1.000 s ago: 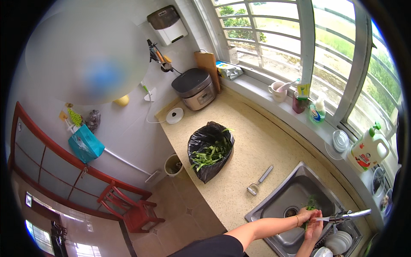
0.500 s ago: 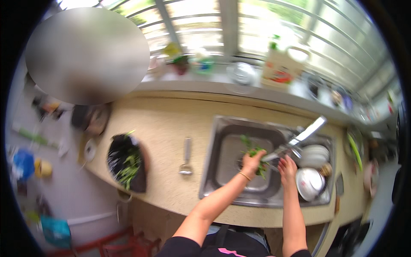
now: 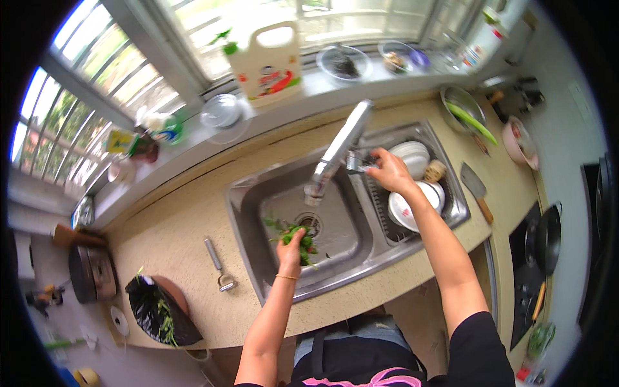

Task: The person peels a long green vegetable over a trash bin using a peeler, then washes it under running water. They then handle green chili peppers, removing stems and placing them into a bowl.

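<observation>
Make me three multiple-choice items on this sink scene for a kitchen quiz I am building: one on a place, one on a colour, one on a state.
1. Where does the peeler lie?
A. counter left of the sink
B. in the basin
C. on the windowsill

2. What colour is the bag at the counter's edge?
A. white
B. black
C. blue

3. What does the left hand do?
A. rests empty
B. holds a knife
C. holds leafy greens

Answers: 1 A, it lies on the counter beside the sink. 2 B, it is black plastic. 3 C, its fingers close on the greens over the basin.
</observation>
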Demonstrator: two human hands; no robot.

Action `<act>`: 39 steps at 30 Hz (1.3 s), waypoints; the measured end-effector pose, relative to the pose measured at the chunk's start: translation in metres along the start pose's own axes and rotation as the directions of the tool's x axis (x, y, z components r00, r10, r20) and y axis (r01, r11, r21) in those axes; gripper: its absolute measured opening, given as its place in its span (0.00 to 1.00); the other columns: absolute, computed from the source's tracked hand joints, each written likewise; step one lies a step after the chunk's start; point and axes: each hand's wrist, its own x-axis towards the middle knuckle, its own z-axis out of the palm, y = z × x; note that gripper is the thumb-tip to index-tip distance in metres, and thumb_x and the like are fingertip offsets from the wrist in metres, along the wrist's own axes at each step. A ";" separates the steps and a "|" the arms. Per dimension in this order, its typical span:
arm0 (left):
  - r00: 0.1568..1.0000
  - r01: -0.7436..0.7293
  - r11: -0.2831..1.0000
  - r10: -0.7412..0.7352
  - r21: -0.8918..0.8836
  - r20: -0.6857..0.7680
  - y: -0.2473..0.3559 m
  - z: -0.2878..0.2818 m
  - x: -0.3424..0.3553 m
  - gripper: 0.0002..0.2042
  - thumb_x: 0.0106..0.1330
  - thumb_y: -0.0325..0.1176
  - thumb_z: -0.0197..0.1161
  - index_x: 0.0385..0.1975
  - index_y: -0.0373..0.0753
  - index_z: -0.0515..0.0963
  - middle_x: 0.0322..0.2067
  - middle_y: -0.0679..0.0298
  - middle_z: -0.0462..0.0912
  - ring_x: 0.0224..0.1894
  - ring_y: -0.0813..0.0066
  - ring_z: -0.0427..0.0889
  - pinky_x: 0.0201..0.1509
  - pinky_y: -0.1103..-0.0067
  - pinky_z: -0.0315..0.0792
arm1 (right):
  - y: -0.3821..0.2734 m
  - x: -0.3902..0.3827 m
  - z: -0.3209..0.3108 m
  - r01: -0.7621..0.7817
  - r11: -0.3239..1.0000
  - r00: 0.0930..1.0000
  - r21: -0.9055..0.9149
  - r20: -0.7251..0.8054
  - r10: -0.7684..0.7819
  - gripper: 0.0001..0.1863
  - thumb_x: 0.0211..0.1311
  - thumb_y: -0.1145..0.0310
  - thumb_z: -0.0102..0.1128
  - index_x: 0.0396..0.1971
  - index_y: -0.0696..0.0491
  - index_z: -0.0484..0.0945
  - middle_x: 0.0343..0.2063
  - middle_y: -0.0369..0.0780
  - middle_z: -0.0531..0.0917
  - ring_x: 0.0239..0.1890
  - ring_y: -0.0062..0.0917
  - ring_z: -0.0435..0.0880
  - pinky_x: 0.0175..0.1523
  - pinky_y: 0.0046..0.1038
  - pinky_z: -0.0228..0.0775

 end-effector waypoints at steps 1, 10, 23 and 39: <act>0.998 -0.051 0.998 0.052 0.038 -0.035 -0.006 -0.007 0.000 0.10 0.52 0.31 0.63 0.30 0.35 0.72 0.23 0.64 0.75 0.19 0.76 0.73 0.18 0.79 0.71 | -0.016 -0.010 -0.020 -0.038 0.974 0.999 0.225 0.027 0.033 0.14 0.51 0.69 0.59 0.37 0.58 0.72 0.30 0.45 0.79 0.33 0.27 0.79 0.37 0.26 0.72; 0.987 -0.104 0.988 0.117 0.117 -0.106 -0.068 -0.035 -0.002 0.09 0.55 0.38 0.61 0.28 0.40 0.73 0.21 0.68 0.71 0.19 0.76 0.71 0.19 0.79 0.70 | -0.030 -0.145 0.062 0.207 0.978 0.951 -0.037 0.241 -0.192 0.13 0.45 0.61 0.57 0.32 0.47 0.79 0.33 0.41 0.79 0.52 0.32 0.68 0.62 0.43 0.45; 0.925 -0.299 0.879 0.362 0.371 -0.113 -0.095 -0.039 0.001 0.17 0.52 0.47 0.63 0.33 0.40 0.77 0.26 0.69 0.74 0.21 0.76 0.71 0.21 0.78 0.68 | 0.329 -0.604 -0.034 0.091 -0.064 -0.132 0.994 0.076 0.988 0.17 0.56 0.70 0.52 0.46 0.57 0.66 0.41 0.41 0.75 0.43 0.29 0.74 0.48 0.28 0.68; 0.924 -0.349 0.883 0.381 0.314 -0.044 -0.061 -0.100 0.078 0.16 0.54 0.51 0.57 0.27 0.43 0.74 0.20 0.66 0.75 0.20 0.73 0.73 0.26 0.77 0.71 | 0.434 -0.655 -0.061 0.757 0.012 -0.084 0.654 0.078 0.993 0.09 0.49 0.79 0.49 0.31 0.65 0.64 0.36 0.46 0.68 0.41 0.34 0.70 0.51 0.31 0.69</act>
